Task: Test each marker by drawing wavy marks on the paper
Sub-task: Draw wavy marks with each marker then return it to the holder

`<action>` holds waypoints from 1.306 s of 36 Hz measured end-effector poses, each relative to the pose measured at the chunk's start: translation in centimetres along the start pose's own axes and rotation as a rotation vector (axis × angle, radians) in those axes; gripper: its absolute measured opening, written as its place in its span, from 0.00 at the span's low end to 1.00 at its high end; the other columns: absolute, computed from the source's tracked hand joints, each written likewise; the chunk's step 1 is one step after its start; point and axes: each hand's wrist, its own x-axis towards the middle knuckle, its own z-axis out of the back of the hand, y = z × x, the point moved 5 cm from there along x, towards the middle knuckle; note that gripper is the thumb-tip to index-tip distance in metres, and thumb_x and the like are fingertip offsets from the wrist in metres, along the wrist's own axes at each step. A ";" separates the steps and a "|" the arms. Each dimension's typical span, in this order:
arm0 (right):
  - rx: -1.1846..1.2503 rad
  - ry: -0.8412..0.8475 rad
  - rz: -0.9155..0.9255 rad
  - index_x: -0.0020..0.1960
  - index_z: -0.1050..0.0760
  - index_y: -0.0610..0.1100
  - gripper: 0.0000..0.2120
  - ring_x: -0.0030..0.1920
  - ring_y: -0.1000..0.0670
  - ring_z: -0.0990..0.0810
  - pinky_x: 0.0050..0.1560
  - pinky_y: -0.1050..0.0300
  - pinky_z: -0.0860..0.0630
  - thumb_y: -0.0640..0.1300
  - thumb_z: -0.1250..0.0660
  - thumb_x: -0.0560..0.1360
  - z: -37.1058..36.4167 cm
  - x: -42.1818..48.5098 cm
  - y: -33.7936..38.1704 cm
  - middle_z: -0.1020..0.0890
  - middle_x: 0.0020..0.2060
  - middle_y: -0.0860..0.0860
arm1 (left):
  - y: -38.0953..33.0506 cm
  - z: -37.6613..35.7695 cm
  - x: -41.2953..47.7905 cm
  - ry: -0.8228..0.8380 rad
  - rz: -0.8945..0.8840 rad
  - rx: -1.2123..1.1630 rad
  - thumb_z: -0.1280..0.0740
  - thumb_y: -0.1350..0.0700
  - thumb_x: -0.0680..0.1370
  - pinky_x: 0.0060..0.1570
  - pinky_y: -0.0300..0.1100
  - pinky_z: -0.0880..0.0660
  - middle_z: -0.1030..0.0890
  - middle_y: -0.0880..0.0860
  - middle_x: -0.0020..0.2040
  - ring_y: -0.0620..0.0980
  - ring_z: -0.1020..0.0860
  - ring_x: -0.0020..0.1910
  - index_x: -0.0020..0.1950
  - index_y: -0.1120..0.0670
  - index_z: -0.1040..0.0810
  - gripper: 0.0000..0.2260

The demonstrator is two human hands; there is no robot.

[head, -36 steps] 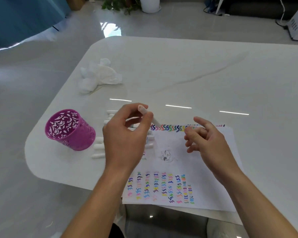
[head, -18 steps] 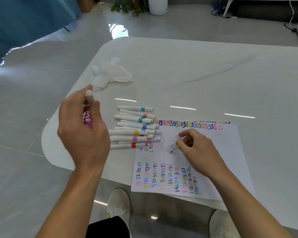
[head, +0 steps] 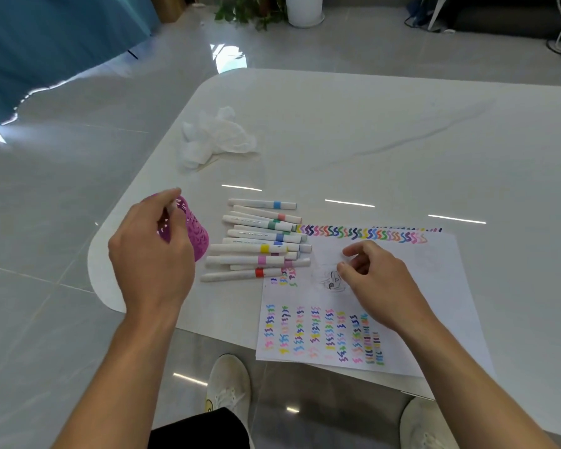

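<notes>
Marker (head: 171, 207) held over cup (head: 196, 236)
It is pinched by the left hand (head: 153, 254); the right hand (head: 381, 283) is rested on the paper (head: 441, 286), fingers loosely curled

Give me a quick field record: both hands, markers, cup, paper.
left hand: over the purple cup, pinching a white marker that is mostly hidden
right hand: resting on the paper, fingers loosely curled, holding nothing
loose markers: piled on the table between cup and paper
paper marks: wavy rows along top edge and lower left
tissue: crumpled, beyond the markers
</notes>
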 end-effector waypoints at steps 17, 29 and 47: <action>-0.020 0.008 -0.003 0.66 0.24 0.49 0.13 0.48 0.55 0.21 0.48 0.60 0.27 0.49 0.33 0.83 0.0 0.1 0.2 0.19 0.49 0.54 | -1.3 -0.3 -0.3 0.025 -0.139 0.049 0.32 0.59 0.79 0.59 0.20 0.40 0.19 0.52 0.61 0.50 0.23 0.59 0.67 0.55 0.22 0.16; 0.029 -0.046 0.017 0.65 0.24 0.50 0.12 0.46 0.61 0.21 0.43 0.67 0.29 0.49 0.33 0.83 0.8 0.3 -0.1 0.20 0.45 0.59 | -4.5 -3.8 -2.8 0.353 -0.404 0.033 0.28 0.62 0.76 0.61 0.32 0.32 0.17 0.51 0.51 0.51 0.21 0.52 0.56 0.55 0.17 0.10; 0.018 -0.020 0.013 0.63 0.23 0.51 0.10 0.45 0.60 0.21 0.41 0.67 0.29 0.50 0.33 0.83 0.9 0.6 -0.6 0.20 0.44 0.58 | -2.8 -7.8 -4.2 0.639 -0.293 0.224 0.26 0.55 0.75 0.45 0.43 0.23 0.22 0.45 0.47 0.46 0.24 0.47 0.50 0.48 0.17 0.06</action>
